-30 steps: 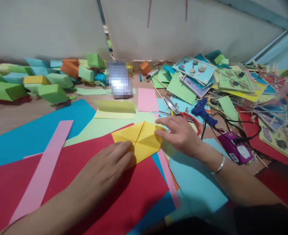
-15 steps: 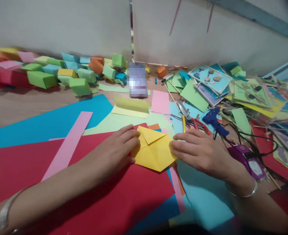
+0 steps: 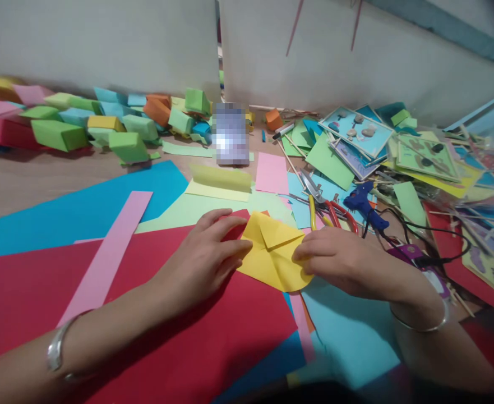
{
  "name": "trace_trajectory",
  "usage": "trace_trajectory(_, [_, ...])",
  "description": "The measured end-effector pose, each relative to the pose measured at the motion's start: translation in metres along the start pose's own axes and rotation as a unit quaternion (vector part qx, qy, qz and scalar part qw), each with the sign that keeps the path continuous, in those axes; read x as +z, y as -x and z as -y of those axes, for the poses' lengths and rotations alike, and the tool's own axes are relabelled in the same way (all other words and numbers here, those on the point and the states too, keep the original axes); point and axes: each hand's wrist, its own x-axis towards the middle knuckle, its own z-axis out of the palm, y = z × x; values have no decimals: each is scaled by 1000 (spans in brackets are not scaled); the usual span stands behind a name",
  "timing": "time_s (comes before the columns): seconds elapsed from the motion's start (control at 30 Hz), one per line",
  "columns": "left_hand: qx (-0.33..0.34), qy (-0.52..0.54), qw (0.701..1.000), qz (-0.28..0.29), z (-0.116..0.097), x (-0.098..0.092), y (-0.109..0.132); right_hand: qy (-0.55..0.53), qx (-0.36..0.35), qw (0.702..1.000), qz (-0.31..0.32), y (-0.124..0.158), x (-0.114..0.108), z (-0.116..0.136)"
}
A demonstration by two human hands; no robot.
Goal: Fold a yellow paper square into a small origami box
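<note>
A folded sheet of yellow paper (image 3: 278, 255) with a triangular flap on top lies between my hands over the red sheet (image 3: 154, 314). My right hand (image 3: 339, 258) pinches its right corner, where the paper bends upward. At the opposite edge, my left hand (image 3: 207, 252) has curved fingers, with the fingertips and thumb lightly holding the paper. The underside of the yellow paper is hidden.
Folded paper boxes (image 3: 59, 134) line the wall at left. Scissors (image 3: 312, 185), pliers with red handles (image 3: 341, 216) and a blue glue gun (image 3: 366, 205) with a black cord lie beyond my right hand. Pebble pictures (image 3: 358, 132) pile up at right.
The yellow paper has shifted and turned slightly, its right corner now bent up in my right fingers. My left fingers have spread and sit closer to the paper's very edge.
</note>
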Motion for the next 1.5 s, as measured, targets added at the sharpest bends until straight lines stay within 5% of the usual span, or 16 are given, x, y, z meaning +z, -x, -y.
trace_trajectory(0.13, [63, -22, 995, -70, -14, -4, 0, -88, -22, 995, 28, -6, 6, -8])
trace_trajectory(0.27, [160, -1, 987, -19, -28, 2, 5, -140, -28, 990, 11, -11, 21, -13])
trace_trajectory(0.43, [166, -45, 982, 72, -35, 12, 13, -185, -14, 982, -21, -12, 28, -20])
trace_trajectory(0.6, [188, -94, 975, 71, -35, 8, 15, -169, -1, 985, 38, -8, 20, -25])
trace_trajectory(0.83, [196, -120, 970, 75, -37, 6, 21, -182, 93, 974, -93, -18, 32, -15])
trace_trajectory(1.03, [192, -113, 972, 76, -38, 8, 29, -139, 180, 971, -67, -24, 52, -13])
trace_trajectory(1.5, [207, -78, 972, 85, -38, 7, 30, -154, 230, 959, -54, -27, 49, -7])
